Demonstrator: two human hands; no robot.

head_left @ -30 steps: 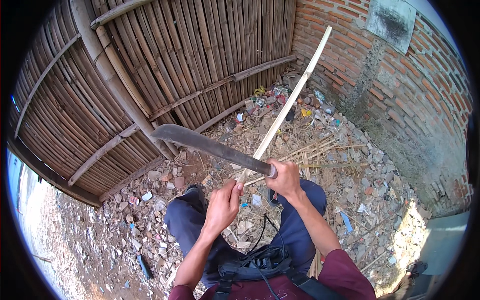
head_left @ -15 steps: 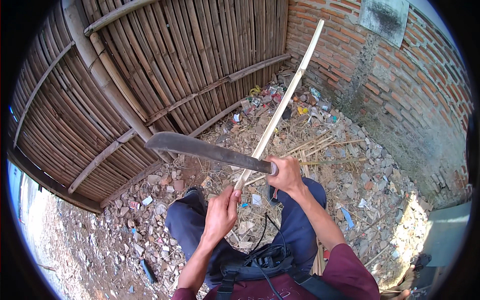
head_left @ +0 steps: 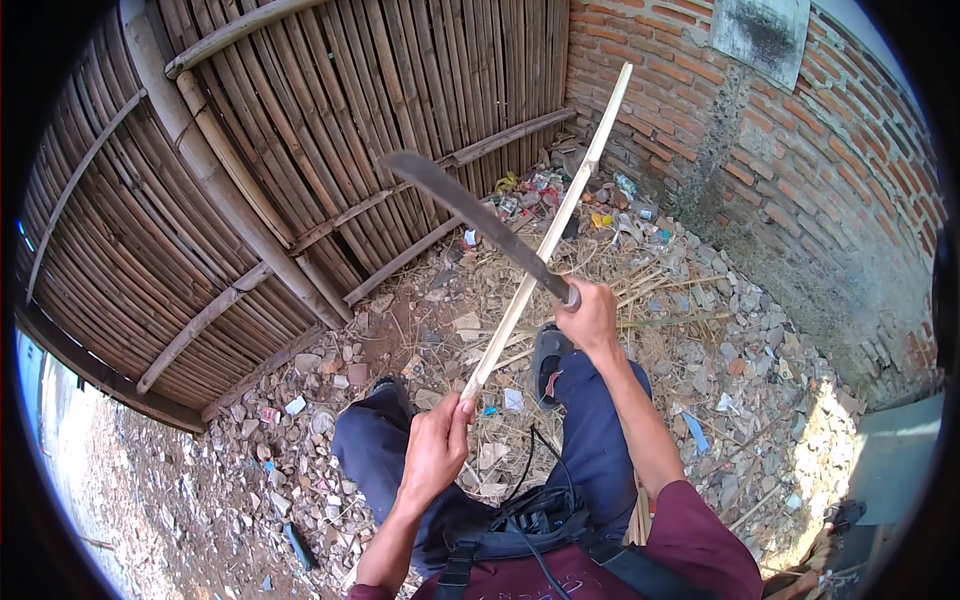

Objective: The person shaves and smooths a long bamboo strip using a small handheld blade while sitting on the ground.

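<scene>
Gripping a machete [head_left: 500, 237], right hand [head_left: 590, 315] hiding most of the handle [head_left: 572, 298], left hand [head_left: 437, 445] clenched around bamboo strip [head_left: 510, 325], covering its end

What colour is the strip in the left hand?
Pale cream; the strip shows best in the head view.

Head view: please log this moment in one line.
left hand: grips long pale bamboo strip; right hand: grips dark curved metal machete; blade: overlaps strip, contact unclear
</scene>
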